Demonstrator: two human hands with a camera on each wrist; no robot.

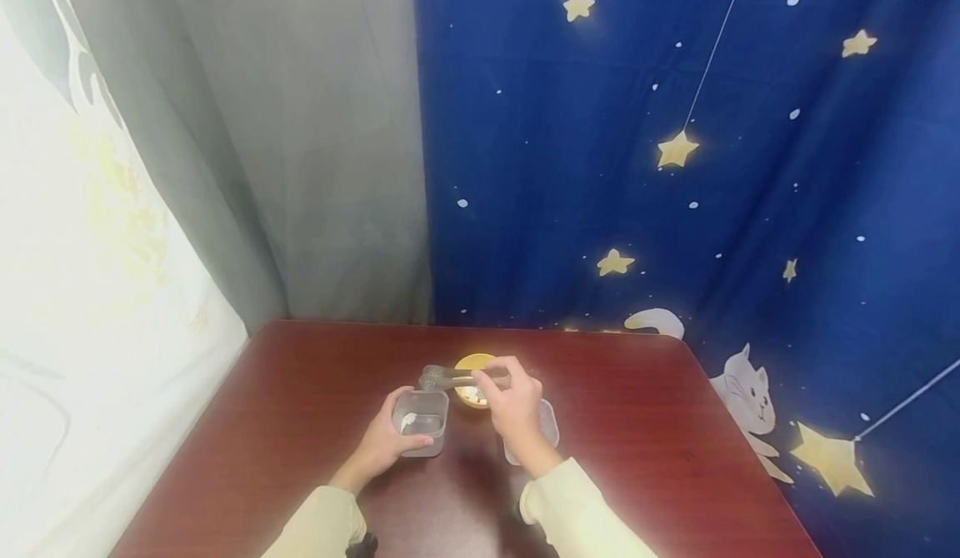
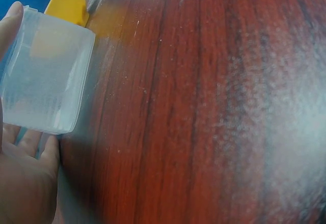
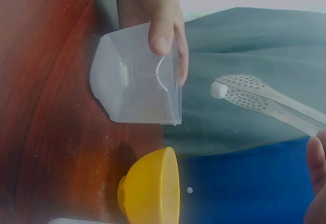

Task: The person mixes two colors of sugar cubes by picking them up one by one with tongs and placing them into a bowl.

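Note:
My left hand (image 1: 378,439) grips a clear plastic container (image 1: 442,426) by its sides, thumb toward me. Something small and white shows inside it in the head view. In my right hand (image 1: 517,404) are metal tongs (image 1: 446,378) with perforated ends. The right wrist view has a small white piece (image 3: 219,90) pinched between the tong ends (image 3: 247,91), above the container's open top. Beyond the container stands a yellow bowl (image 3: 147,188) with white pieces in it, partly covered by my right hand in the head view. Whether the container touches the table cannot be told.
A clear, shallow plastic piece (image 1: 550,423), possibly a lid, lies on the table beneath my right wrist. The dark red table (image 1: 660,458) extends to both sides. Grey curtain (image 1: 337,166) and blue starry curtain (image 1: 540,166) hang behind it, with a white one at left.

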